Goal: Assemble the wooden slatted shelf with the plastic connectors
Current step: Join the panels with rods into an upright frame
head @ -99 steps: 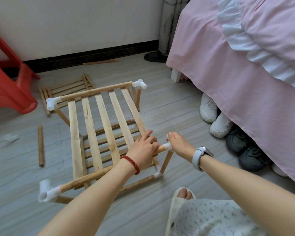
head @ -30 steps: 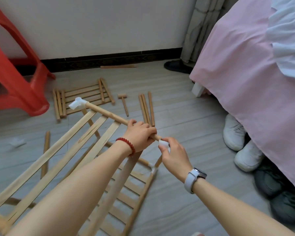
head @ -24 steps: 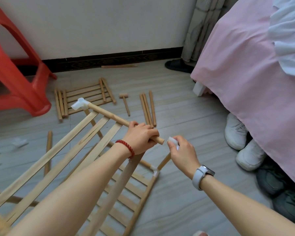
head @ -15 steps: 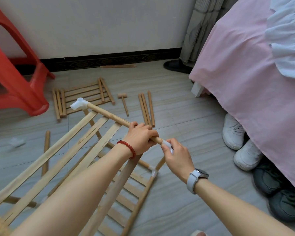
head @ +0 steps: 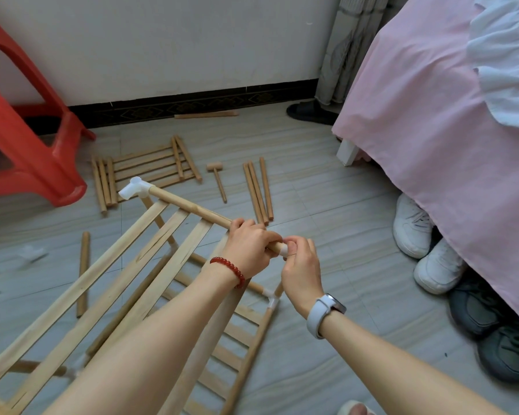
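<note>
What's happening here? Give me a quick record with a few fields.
Activity: fitting a white plastic connector onto the end of a wooden rail
Left hand: grips the rail near its end
Right hand: pinches the connector
Far end of rail: another connector already fitted
On floor: small wooden mallet, loose dowels, spare slat panel
Nearby: red plastic stool

left wrist: red bead bracelet (head: 229,269) | right wrist: pale grey smartwatch (head: 324,313), dark face | forearms: bare, no sleeves | lower edge: light slipper (head: 352,408)
</note>
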The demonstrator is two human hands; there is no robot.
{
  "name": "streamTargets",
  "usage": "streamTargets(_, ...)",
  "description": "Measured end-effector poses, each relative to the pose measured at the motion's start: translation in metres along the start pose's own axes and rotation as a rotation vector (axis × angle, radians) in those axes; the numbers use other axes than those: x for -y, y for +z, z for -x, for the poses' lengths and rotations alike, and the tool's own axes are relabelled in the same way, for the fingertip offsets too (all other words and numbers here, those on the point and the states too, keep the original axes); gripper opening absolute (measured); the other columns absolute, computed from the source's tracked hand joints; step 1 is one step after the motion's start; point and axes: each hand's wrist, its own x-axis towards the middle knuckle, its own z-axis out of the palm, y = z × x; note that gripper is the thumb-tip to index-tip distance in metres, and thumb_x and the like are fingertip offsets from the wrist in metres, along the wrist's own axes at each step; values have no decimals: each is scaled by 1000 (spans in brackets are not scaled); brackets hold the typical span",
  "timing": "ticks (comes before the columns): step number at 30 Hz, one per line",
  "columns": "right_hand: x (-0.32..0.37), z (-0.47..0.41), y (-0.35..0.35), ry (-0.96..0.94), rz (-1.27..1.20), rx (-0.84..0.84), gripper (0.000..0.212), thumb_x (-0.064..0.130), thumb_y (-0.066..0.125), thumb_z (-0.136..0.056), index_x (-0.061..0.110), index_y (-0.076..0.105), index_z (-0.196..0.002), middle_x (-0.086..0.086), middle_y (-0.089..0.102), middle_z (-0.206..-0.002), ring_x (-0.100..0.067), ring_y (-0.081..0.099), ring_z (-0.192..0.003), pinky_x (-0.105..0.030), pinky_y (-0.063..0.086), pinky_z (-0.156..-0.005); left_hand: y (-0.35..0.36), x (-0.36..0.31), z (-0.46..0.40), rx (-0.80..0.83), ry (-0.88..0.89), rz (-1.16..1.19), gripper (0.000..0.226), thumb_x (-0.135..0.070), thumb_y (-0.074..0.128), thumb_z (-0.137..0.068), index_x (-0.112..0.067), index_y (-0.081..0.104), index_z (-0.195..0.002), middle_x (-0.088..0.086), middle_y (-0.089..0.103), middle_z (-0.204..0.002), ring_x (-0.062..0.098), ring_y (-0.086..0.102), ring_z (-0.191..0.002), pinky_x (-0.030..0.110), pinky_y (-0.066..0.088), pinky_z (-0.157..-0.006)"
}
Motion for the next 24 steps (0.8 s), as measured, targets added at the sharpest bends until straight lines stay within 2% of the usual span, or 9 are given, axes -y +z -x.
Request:
streamTargets(3, 3, -7, -2, 163, -187, 5, 22, 18, 26, -102, 15, 46, -110, -7, 55, -96, -11, 48, -74, -18, 35, -58, -2, 4, 4, 25, 29, -12, 30, -35, 51, -94, -30, 59, -122, -5, 62, -106, 16, 47, -103, 27, 17, -87)
streamTargets(7, 1, -24, -14, 280, -351, 2, 22, 16, 26, -102, 13, 45, -113, -7, 57, -75, -17, 54, -71, -25, 42, -64, -22, 19, 2, 130, 66, 143, 37, -38, 46, -94, -24, 56, -127, -7, 63, -108, 11, 52, -104, 28, 25, -96)
streamTargets(8, 1, -28, -17, 293, -384, -12, 21, 15, 26, -102, 13, 46, -110, -5, 55, -70, -15, 53, -67, -24, 42, -63, -26, 25, 1, 91, 31, 159, 37, -39, 38, -94, -24, 62, -118, -7, 64, -105, 11, 54, -100, 29, 28, -99)
streamTargets(10, 3, -31, -15, 319, -438, -15, 21, 12, 26, -101, 13, 47, -103, -4, 53, -64, -12, 49, -60, -22, 41, -58, -26, 40, -2, -5, -87, 57, 42, -36, 27, -93, -22, 64, -80, -7, 64, -80, 13, 56, -79, 33, 31, -99)
streamTargets(12, 5, -34, -9, 342, -511, -15, 22, 11, 27, -100, 12, 49, -98, -5, 49, -61, -12, 45, -57, -23, 39, -57, -20, 47, -7, -57, -202, -108, 50, -33, 24, -96, -19, 47, -54, -5, 50, -54, 16, 47, -58, 34, 36, -91)
streamTargets(14, 7, -35, -4, 385, -605, -26, 24, 10, 28, -99, 13, 52, -92, -5, 46, -59, -12, 43, -55, -24, 38, -58, -15, 44, -10, -120, -245, -171, 55, -36, 12, -91, -16, 36, -45, -5, 45, -46, 18, 42, -50, 32, 37, -81)
streamTargets(16, 7, -37, -2, 408, -652, -44, 26, 10, 29, -98, 16, 52, -88, -3, 43, -58, -12, 42, -55, -24, 37, -60, -13, 37, -12, -171, -270, -182, 53, -36, -1, -79, -16, 30, -42, -2, 48, -46, 18, 41, -50, 30, 29, -73)
streamTargets(18, 6, -37, 3, 417, -670, -66, 26, 10, 29, -98, 15, 53, -89, -2, 41, -57, -11, 40, -54, -24, 37, -61, -7, 34, -13, -181, -282, -189, 51, -35, -7, -73, -17, 29, -42, -4, 43, -47, 17, 41, -54, 32, 23, -74)
streamTargets(24, 5, -45, 17, 386, -616, -108, 29, 8, 27, -98, 17, 50, -82, 0, 37, -59, -10, 36, -54, -13, 35, -50, 6, 44, -22, -179, -238, -220, 56, -36, -4, -80, -17, 34, -44, -7, 39, -46, 16, 45, -58, 32, 23, -80)
